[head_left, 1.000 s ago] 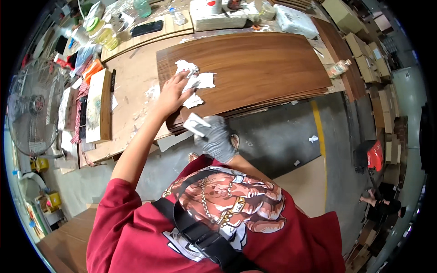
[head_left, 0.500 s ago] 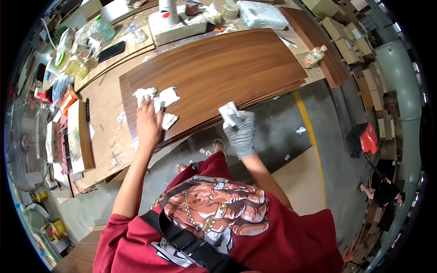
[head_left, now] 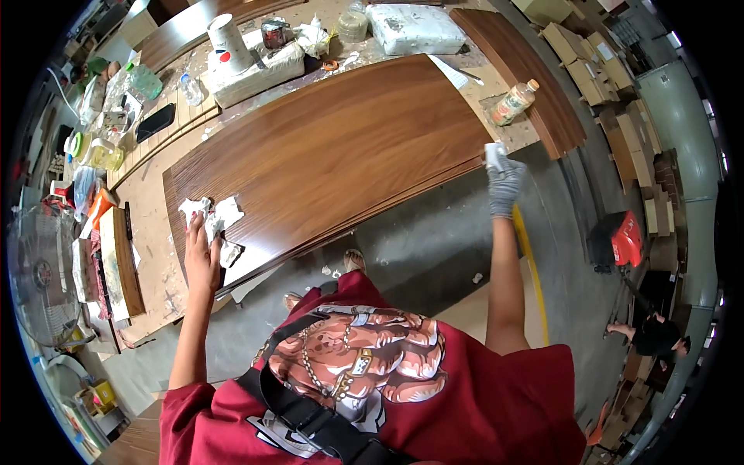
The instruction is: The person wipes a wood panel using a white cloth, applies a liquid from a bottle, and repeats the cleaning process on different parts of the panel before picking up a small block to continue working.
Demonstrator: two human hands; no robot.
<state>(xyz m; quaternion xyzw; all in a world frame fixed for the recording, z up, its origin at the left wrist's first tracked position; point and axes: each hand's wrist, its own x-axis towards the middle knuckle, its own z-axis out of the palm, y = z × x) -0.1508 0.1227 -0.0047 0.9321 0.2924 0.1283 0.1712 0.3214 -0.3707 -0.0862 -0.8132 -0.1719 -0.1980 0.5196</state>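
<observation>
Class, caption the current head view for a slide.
Bare left hand at crumpled white scraps, gloved right hand holding a small white object by the right end of brown wood-grain panels.

No wording legible. Coloured label (head_left: pixel 509 107) on plastic bottle (head_left: pixel 515 101) at right end of bench (head_left: pixel 151 208): lettering too small to read. Red round mark (head_left: pixel 225 56) on white cylinder (head_left: pixel 231 44).

Bright light glosses the long, brown wood-grain panel (head_left: pixel 333 147), glare whitening its near-left end, while dark shadow covers the grey concrete floor (head_left: pixel 418 232) just below it. Fisheye distortion bows the pale green cylindrical pipe (head_left: pixel 686 155) far to the panel's right.
</observation>
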